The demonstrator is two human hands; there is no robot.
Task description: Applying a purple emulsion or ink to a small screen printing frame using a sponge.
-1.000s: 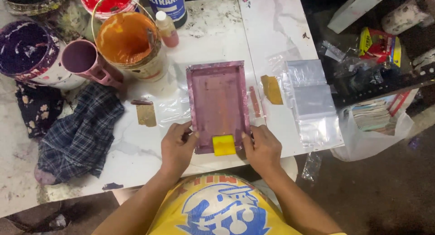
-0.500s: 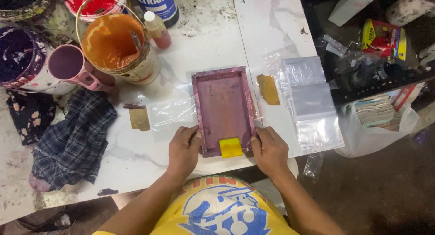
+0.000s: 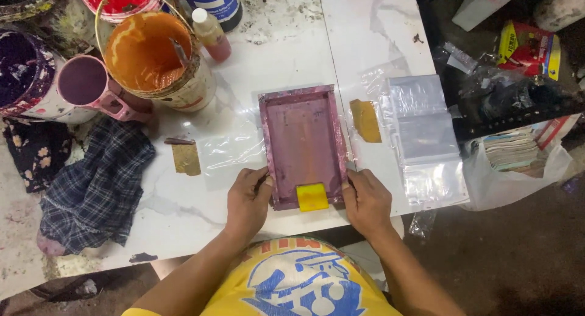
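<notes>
Both hands have stayed clamped on the purple printing frame (image 3: 303, 147) since half a second ago; frame and yellow squeegee (image 3: 312, 196) lie as before on the white table (image 3: 365, 36). The left hand (image 3: 247, 201) and right hand (image 3: 366, 200) lie flat, fingers curled on the frame's near corners. Counted: one frame, one squeegee, one orange paint bucket (image 3: 152, 57), one pink mug (image 3: 91, 84), one checked cloth (image 3: 97, 188).
</notes>
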